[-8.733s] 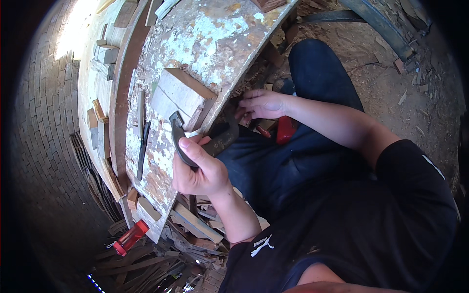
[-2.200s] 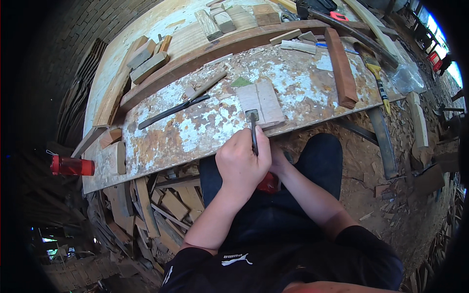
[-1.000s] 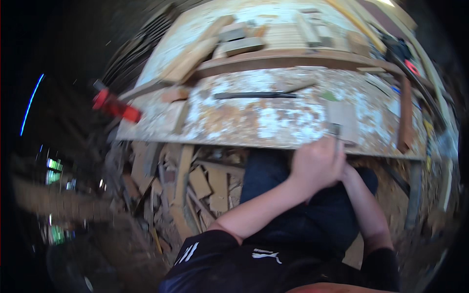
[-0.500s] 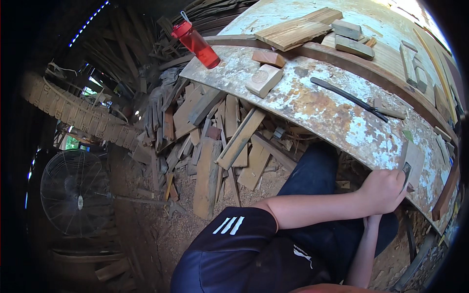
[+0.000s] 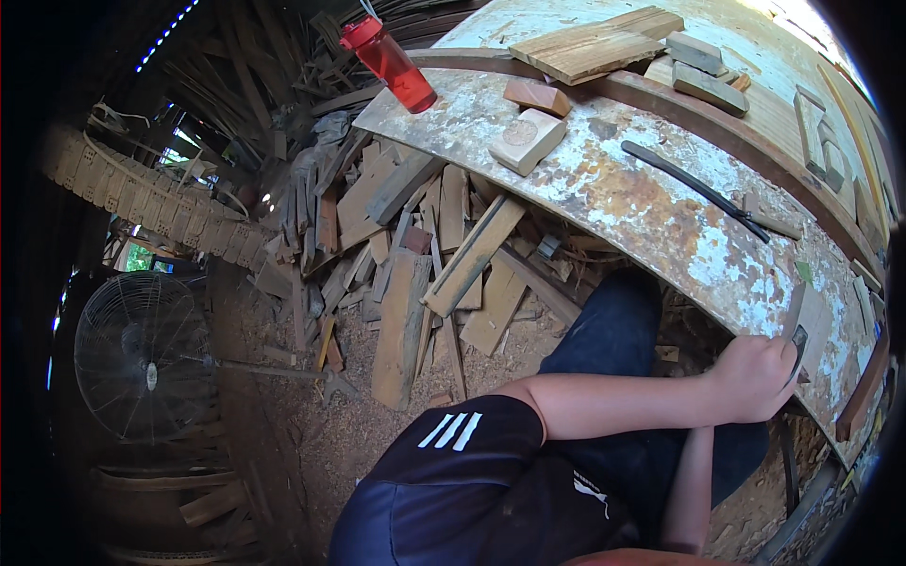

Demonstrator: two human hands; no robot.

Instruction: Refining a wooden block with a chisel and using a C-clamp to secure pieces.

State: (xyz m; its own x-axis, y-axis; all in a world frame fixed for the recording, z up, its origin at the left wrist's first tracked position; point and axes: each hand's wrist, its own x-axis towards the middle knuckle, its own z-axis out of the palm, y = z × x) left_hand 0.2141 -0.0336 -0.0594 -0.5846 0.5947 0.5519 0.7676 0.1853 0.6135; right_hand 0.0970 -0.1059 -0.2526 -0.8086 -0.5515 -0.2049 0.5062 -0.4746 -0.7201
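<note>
My left hand point(image 5: 753, 379) is closed at the table's near edge on the right, with its arm reaching across in front of me. A dark, flat, blade-like piece point(image 5: 799, 345) sticks up from its fingers; its exact kind I cannot make out. Just beyond the fingers is a greyish wooden block point(image 5: 817, 316) on the table's edge. From below rises my right forearm point(image 5: 691, 491), passing behind the left forearm, so the right hand and its fingers are hidden. A long dark metal bar point(image 5: 694, 191) and a small wooden stick point(image 5: 776, 219) lie farther up the table.
The paint-worn table point(image 5: 651, 222) carries a red bottle point(image 5: 396, 71), a pale wood block point(image 5: 527, 141), a reddish block point(image 5: 536, 97) and boards point(image 5: 585, 52). Scrap wood point(image 5: 401, 330) is heaped on the floor to the left. A large fan point(image 5: 142, 358) stands at far left.
The view has shifted slightly, so the table and the things on it appear farther right. My left hand keeps its closed grip near the block and sits slightly lower and to the right in view.
</note>
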